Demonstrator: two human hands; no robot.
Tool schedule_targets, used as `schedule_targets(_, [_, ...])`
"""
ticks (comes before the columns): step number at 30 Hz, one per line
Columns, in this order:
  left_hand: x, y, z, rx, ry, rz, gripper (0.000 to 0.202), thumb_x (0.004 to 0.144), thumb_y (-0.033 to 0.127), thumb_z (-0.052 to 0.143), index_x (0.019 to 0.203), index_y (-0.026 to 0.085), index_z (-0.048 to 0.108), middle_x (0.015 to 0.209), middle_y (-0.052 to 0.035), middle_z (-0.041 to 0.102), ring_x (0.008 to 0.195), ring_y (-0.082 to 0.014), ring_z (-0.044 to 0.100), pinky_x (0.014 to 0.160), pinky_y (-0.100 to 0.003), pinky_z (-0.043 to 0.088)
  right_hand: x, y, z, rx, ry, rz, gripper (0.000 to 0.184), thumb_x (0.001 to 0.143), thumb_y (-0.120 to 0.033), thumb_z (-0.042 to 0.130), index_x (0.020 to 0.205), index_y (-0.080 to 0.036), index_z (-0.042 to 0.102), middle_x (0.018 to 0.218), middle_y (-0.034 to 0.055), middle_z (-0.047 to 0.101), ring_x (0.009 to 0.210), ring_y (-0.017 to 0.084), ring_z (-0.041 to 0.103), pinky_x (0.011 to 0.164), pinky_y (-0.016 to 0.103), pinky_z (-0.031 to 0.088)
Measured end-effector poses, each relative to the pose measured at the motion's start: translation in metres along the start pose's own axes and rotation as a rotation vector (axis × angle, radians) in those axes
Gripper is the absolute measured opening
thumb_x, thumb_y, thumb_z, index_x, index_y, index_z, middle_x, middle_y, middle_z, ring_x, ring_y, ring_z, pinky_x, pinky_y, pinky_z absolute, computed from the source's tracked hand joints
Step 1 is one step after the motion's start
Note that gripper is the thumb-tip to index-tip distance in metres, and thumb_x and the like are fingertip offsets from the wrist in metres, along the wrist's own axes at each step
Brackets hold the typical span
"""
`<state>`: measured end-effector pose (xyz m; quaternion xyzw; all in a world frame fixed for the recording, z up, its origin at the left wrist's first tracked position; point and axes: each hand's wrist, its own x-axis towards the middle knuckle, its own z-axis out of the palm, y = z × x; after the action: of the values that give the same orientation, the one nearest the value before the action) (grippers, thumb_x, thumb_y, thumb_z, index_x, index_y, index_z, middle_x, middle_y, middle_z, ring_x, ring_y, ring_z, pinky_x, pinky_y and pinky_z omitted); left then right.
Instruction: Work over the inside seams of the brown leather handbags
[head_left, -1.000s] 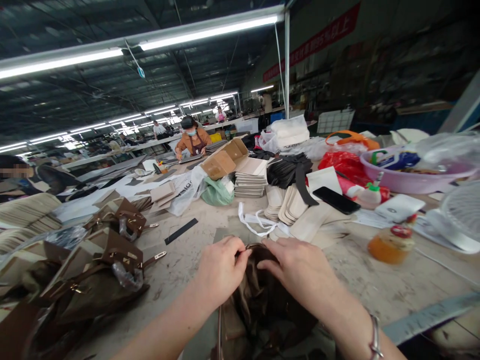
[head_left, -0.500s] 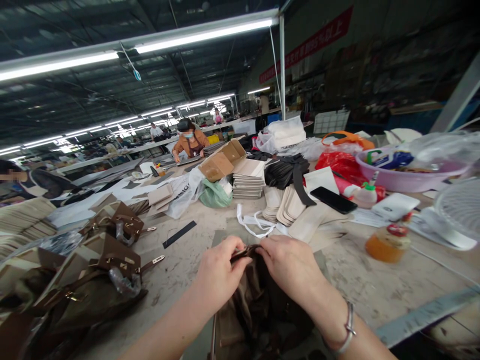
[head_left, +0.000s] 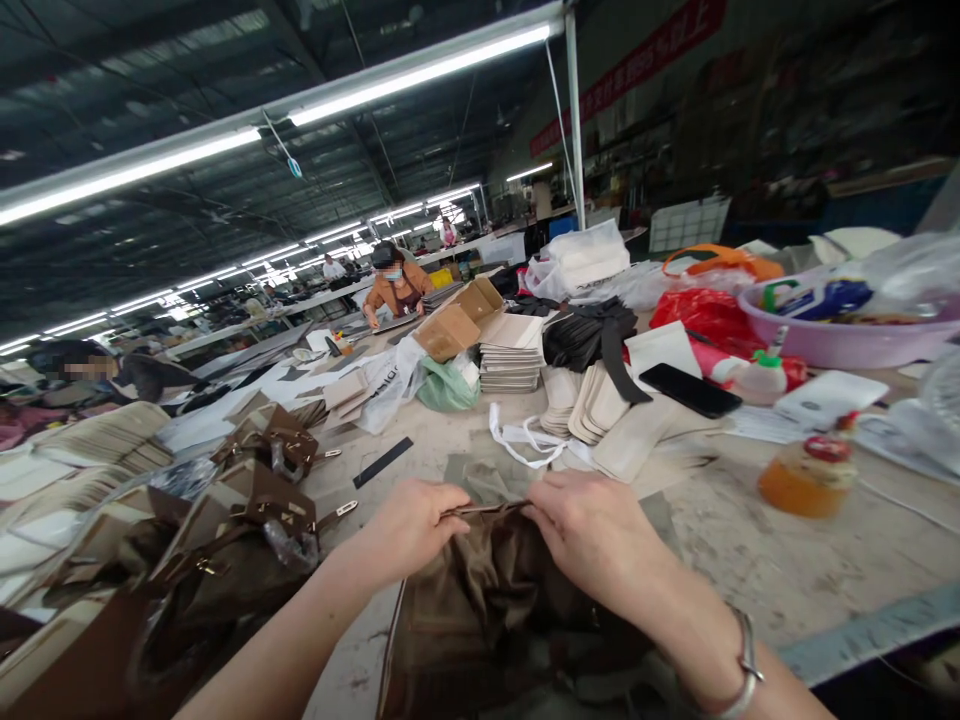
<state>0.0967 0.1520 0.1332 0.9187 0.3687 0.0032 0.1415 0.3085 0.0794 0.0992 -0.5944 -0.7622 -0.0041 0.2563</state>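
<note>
A dark brown, shiny fabric piece [head_left: 487, 590], which looks like a bag's body or lining, lies in front of me on the table. My left hand [head_left: 416, 520] pinches its far edge between thumb and fingers. Further along that same edge, my right hand [head_left: 581, 525] grips it too, with a metal bracelet [head_left: 746, 665] on the wrist. Between the two hands the edge runs fairly straight, and the fabric below it hangs in folds. The lower part of the piece fades into shadow between my forearms.
Several brown handbags [head_left: 255, 520] stand at the left. A black strip [head_left: 382, 462] lies beyond my left hand. Past my right hand are a white strap [head_left: 525, 440], stacked beige panels [head_left: 511, 360], a phone [head_left: 690, 390] and a jar of amber liquid [head_left: 806, 485]. A co-worker [head_left: 397, 285] works across the table.
My hands have moved apart, the left one going leftward. The fabric edge between them is stretched straighter and more of the brown fabric shows. The view has shifted slightly left.
</note>
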Motion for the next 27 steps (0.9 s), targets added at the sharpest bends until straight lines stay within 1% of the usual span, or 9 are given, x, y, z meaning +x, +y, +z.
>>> schedule_targets(2, [0.002,0.002,0.006,-0.053,0.068,-0.041,0.018,0.078,0.011,0.063,0.090,0.023,0.060,0.080,0.0047,0.064,0.074,-0.0152,0.058,0.065,-0.024,0.036,0.000,0.001,0.003,-0.013,0.005,0.010,0.016,0.085,-0.020,0.052,0.069,-0.022,0.055,0.070,-0.0016,0.058,0.067,0.016,0.053,0.059,0.031,0.027])
schedule_targets(4, [0.003,0.004,0.013,-0.126,0.182,-0.052,0.028,0.077,0.010,0.066,0.098,0.024,0.056,0.091,0.0042,0.063,0.085,-0.0158,0.058,0.073,-0.025,0.038,0.000,0.003,0.007,-0.023,0.015,0.012,0.016,0.085,-0.020,0.052,0.070,-0.023,0.055,0.070,-0.0015,0.059,0.067,0.017,0.053,0.059,0.031,0.027])
schedule_targets(6, [0.002,0.007,0.018,-0.161,0.285,-0.008,0.028,0.078,0.011,0.067,0.098,0.023,0.053,0.095,0.0029,0.060,0.090,-0.0158,0.056,0.079,-0.025,0.039,0.001,0.003,0.010,-0.024,0.026,0.014,0.016,0.086,-0.020,0.051,0.070,-0.023,0.055,0.070,-0.0014,0.059,0.067,0.017,0.053,0.060,0.031,0.027])
schedule_targets(8, [0.001,0.008,0.020,-0.143,0.330,0.060,0.023,0.079,0.011,0.066,0.093,0.022,0.053,0.093,0.0022,0.058,0.089,-0.0153,0.055,0.080,-0.026,0.040,0.001,0.003,0.010,-0.025,0.032,0.024,0.016,0.086,-0.020,0.051,0.070,-0.022,0.055,0.070,-0.0012,0.059,0.067,0.017,0.053,0.060,0.032,0.027])
schedule_targets(12, [0.001,0.009,0.020,-0.081,0.379,0.160,0.013,0.083,0.010,0.061,0.088,0.021,0.057,0.097,0.0011,0.057,0.090,-0.0136,0.056,0.082,-0.025,0.041,0.003,0.003,0.008,-0.020,0.027,0.040,0.016,0.086,-0.020,0.051,0.071,-0.022,0.056,0.071,-0.0009,0.060,0.068,0.017,0.054,0.059,0.031,0.027])
schedule_targets(16, [0.004,0.008,0.022,-0.012,0.419,0.245,0.014,0.086,0.011,0.057,0.094,0.022,0.061,0.105,-0.0016,0.056,0.094,-0.0141,0.056,0.084,-0.026,0.043,0.004,0.003,0.009,-0.009,0.017,0.034,0.015,0.086,-0.020,0.051,0.072,-0.022,0.056,0.072,-0.0006,0.061,0.068,0.017,0.054,0.059,0.031,0.027])
schedule_targets(21, [0.008,0.008,0.022,-0.004,0.413,0.255,0.013,0.085,0.010,0.057,0.094,0.020,0.060,0.104,-0.0024,0.057,0.093,-0.0150,0.056,0.084,-0.027,0.044,0.005,0.002,0.010,-0.025,0.031,0.035,0.014,0.086,-0.021,0.052,0.072,-0.022,0.056,0.071,-0.0007,0.060,0.067,0.017,0.054,0.059,0.031,0.027])
schedule_targets(24, [0.011,0.008,0.021,-0.014,0.403,0.229,0.013,0.085,0.010,0.058,0.094,0.020,0.059,0.104,-0.0022,0.056,0.092,-0.0150,0.056,0.084,-0.027,0.044,0.006,0.002,0.010,-0.034,0.038,0.029,0.015,0.086,-0.021,0.052,0.072,-0.022,0.056,0.070,-0.0009,0.059,0.067,0.017,0.054,0.058,0.031,0.027])
schedule_targets(27, [0.012,0.008,0.022,-0.022,0.422,0.213,0.012,0.084,0.009,0.058,0.091,0.019,0.059,0.103,-0.0021,0.055,0.093,-0.0149,0.056,0.083,-0.027,0.044,0.006,0.003,0.011,-0.030,0.044,0.024,0.015,0.085,-0.021,0.053,0.071,-0.022,0.056,0.069,-0.0012,0.059,0.066,0.017,0.053,0.059,0.031,0.027])
